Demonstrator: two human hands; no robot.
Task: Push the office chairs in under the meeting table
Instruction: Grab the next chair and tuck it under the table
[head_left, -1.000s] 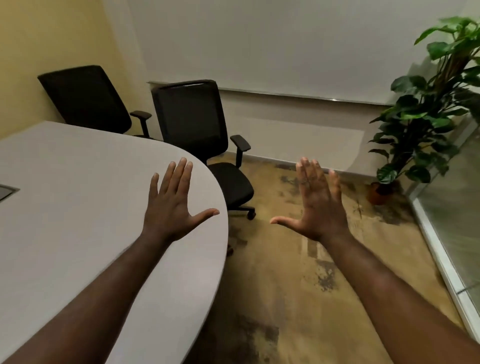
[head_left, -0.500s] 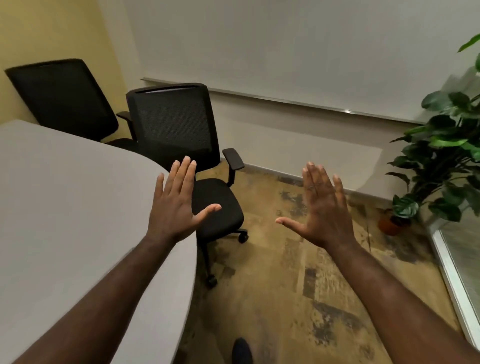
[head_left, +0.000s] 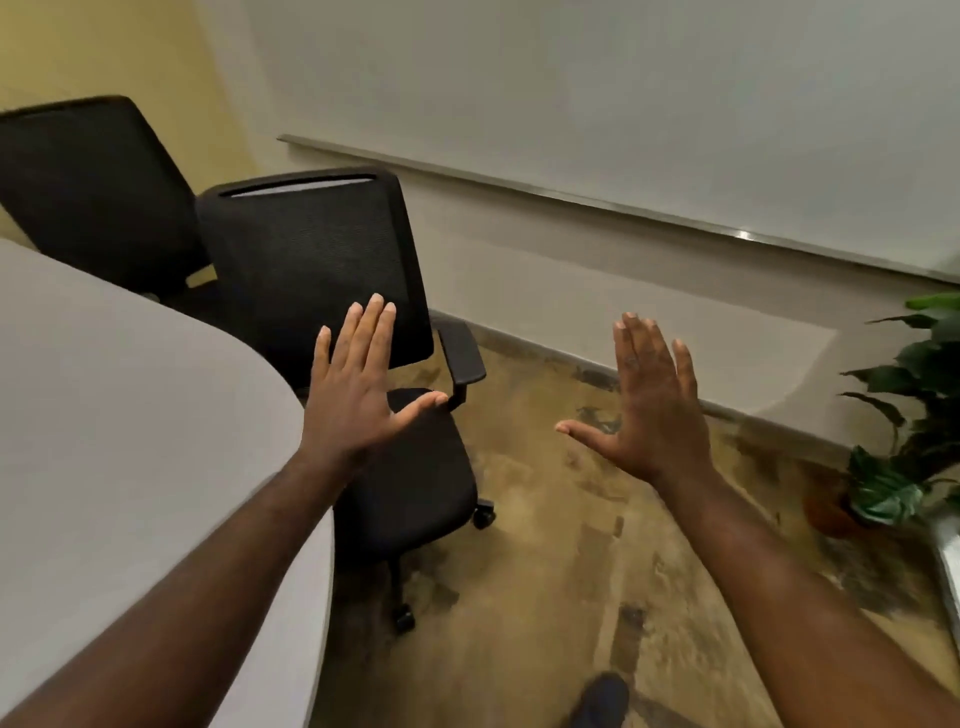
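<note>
Approaching the near chair (head_left: 311, 270) with both arms raised. Left hand (head_left: 353, 395) and right hand (head_left: 657, 410) are spread flat, fingers extended, holding nothing, neither touching the chair. Palms face forward, probably readied to press against something broad such as the backrest.

Near chair stands just beside the rounded end of the surface (head_left: 130, 415), turned so its seat (head_left: 415, 488) points outward across the floor (head_left: 597, 571), only its inner edge tucked below the rim. It likely needs swivelling before it rolls in. Armrest (head_left: 462, 353) sticks out on the side away from the surface; it could catch the rim if the chair goes in crooked.

Second chair (head_left: 88, 187) sits beyond the near chair, close to the surface, its base hidden. A potted plant (head_left: 904, 441) stands well apart from the near chair, by the wall.
</note>
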